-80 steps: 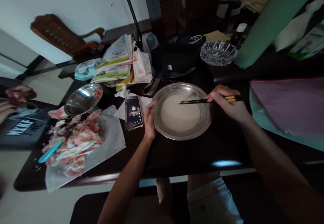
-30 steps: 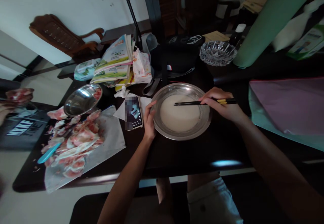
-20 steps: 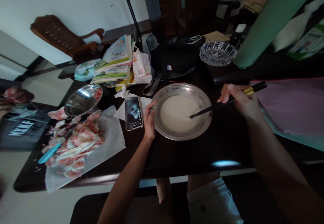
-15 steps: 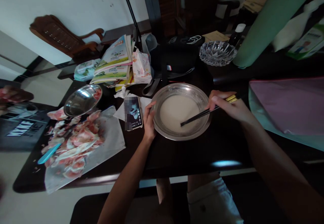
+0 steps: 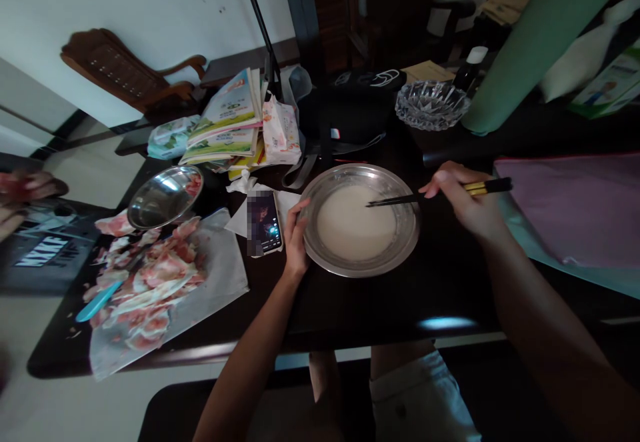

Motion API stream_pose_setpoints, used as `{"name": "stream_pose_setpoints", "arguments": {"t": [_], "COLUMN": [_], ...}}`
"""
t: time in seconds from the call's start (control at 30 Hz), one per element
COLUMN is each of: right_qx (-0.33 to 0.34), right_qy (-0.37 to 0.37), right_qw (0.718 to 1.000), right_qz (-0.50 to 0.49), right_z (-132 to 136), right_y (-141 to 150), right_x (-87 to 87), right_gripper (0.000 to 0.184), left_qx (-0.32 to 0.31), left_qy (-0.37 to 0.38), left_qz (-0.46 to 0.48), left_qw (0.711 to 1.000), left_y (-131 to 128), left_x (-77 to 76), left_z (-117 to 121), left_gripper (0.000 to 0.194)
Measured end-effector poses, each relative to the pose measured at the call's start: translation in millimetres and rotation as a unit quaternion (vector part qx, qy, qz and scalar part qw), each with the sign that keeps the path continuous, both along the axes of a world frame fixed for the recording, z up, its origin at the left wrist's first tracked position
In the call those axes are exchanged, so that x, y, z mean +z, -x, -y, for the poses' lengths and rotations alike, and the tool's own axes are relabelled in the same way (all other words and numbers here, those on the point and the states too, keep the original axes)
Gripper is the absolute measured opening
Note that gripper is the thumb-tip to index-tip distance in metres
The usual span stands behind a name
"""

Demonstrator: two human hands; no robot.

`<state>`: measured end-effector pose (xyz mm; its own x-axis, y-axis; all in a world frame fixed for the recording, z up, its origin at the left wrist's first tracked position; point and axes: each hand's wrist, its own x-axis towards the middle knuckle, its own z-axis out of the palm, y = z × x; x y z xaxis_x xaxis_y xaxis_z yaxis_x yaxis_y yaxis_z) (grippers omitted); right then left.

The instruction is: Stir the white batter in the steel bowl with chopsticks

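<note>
A wide metal bowl (image 5: pixel 361 270) of milky, off-white liquid (image 5: pixel 350 229) stands on the dark table in front of me. My left hand (image 5: pixel 297 242) grips its left rim, fingers along the outer side. In my right hand (image 5: pixel 457 195), to the right of the bowl, is a pair of black chopsticks (image 5: pixel 400 199) with gold bands. Their tips reach over the rim to the upper right part of the liquid; whether they dip in, I cannot tell. Close by my left hand lies a lit phone (image 5: pixel 265 223) on white paper.
Left: raw meat pieces (image 5: pixel 160 272) on a plastic sheet (image 5: pixel 225 262), a blue-handled knife (image 5: pixel 99 301), and a tilted steel bowl (image 5: pixel 145 205). Another person's hands (image 5: pixel 30 189) are at the far left. Behind: booklets (image 5: pixel 225 119), a tissue pack (image 5: pixel 281 132), a glass ashtray (image 5: pixel 433 105). Right: a pink-purple cloth (image 5: pixel 575 209).
The chopstick tips have moved from the bowl's lower middle up towards its far right side. My right hand has shifted slightly up and right; the left hand stays on the rim.
</note>
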<state>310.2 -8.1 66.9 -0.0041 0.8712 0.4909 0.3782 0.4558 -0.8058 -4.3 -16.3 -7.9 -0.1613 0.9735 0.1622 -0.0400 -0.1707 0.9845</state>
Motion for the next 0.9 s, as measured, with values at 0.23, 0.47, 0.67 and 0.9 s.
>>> {"name": "stream_pose_setpoints", "arguments": {"t": [0.23,0.47,0.67,0.9], "right_qx": [0.072,0.186,0.116,-0.001], "right_qy": [0.061,0.039,-0.004,0.009], "right_qw": [0.993,0.980,0.989,1.000], "right_qz": [-0.074,0.053,0.089,-0.018], "right_z": [4.8,4.4,-0.4,1.1], "right_y": [-7.2,20.5,21.5,-2.0], "right_x": [7.7,0.6,-7.5,2.6], "right_gripper": [0.051,0.036,0.026,0.048], "left_qx": [0.015,0.016,0.022,0.007], "left_qy": [-0.001,-0.009,-0.015,0.001], "left_qz": [-0.007,-0.006,-0.010,-0.005], "left_qw": [1.000,1.000,1.000,1.000], "left_y": [-2.1,-2.9,-3.0,-1.4], "left_x": [5.2,5.3,3.7,2.5], "left_z": [1.2,1.4,0.4,1.1], "left_gripper": [0.039,0.037,0.038,0.039]}}
